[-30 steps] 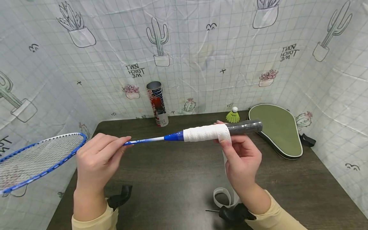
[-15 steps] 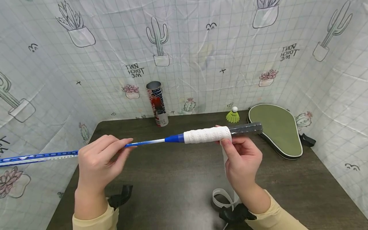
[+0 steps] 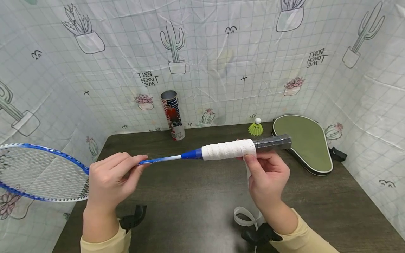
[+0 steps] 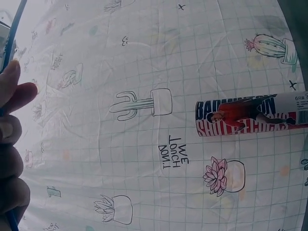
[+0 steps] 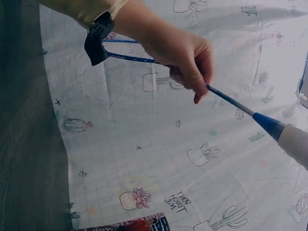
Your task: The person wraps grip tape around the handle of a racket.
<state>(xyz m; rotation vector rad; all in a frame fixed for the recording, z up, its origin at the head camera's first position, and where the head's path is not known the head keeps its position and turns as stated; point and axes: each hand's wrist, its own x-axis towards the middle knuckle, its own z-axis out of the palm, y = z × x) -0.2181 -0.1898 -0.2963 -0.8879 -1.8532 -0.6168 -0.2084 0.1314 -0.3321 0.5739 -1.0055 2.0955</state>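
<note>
A blue and white badminton racket (image 3: pixel 190 154) is held level above the table. My left hand (image 3: pixel 112 179) pinches its thin shaft, the strung head lying beyond the wrist at the left. White perforated grip tape (image 3: pixel 226 149) is wound over the handle from the blue cone to about the middle; past it the dark handle end (image 3: pixel 272 142) shows bare. Between thumb and fingers my right hand (image 3: pixel 269 175) pinches the tape at the last turn. The tape's loose tail (image 3: pixel 245 216) hangs below and curls near the right wrist. In the right wrist view the left hand (image 5: pixel 185 62) grips the shaft.
At the back of the table (image 3: pixel 196 196) stands a printed shuttlecock tube (image 3: pixel 173 116). A yellow shuttlecock (image 3: pixel 256 127) sits to the right of it, beside a green paddle-shaped case (image 3: pixel 303 140). A cactus-patterned cloth (image 3: pixel 202 63) hangs behind and at the sides.
The racket has turned about its shaft, its head swinging through edge-on to face-up tilt. The tape's last turn now lies flatter round the handle, and the hanging tail has shifted slightly.
</note>
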